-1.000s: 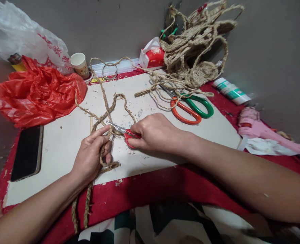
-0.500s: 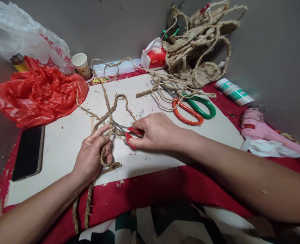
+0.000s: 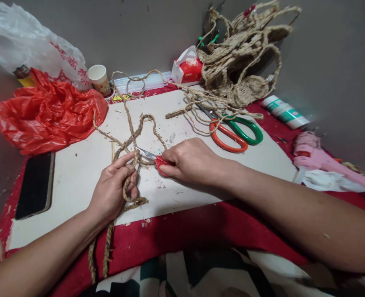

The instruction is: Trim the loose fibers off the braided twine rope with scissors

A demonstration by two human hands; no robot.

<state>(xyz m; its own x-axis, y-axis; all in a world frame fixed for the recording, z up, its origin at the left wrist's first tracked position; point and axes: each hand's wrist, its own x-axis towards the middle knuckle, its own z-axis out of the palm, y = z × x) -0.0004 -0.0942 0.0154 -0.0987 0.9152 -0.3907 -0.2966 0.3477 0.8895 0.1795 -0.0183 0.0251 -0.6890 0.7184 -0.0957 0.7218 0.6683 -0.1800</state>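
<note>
My left hand [image 3: 112,185] is closed on a braided straw rope [image 3: 109,247], pinching it between thumb and fingers over the white board [image 3: 77,185]. One end of the rope hangs below the hand past the board's front edge. My right hand [image 3: 191,161] grips small red-handled scissors [image 3: 160,164]. Their blades are closed together, pointing left, with the tips at the rope just above my left fingertips. More rope [image 3: 148,117] loops and crosses on the board beyond both hands.
A phone [image 3: 35,185] and red plastic bag [image 3: 52,111] lie left. Behind stand a paper cup [image 3: 98,78] and tissue pack [image 3: 188,68]. At right are large scissors [image 3: 228,136], a rope heap [image 3: 241,62], a white-green tube [image 3: 286,111] and a pink glue gun [image 3: 324,161].
The small scissors' blades and handles have closed together in my right hand. My left hand and the rope have barely moved.
</note>
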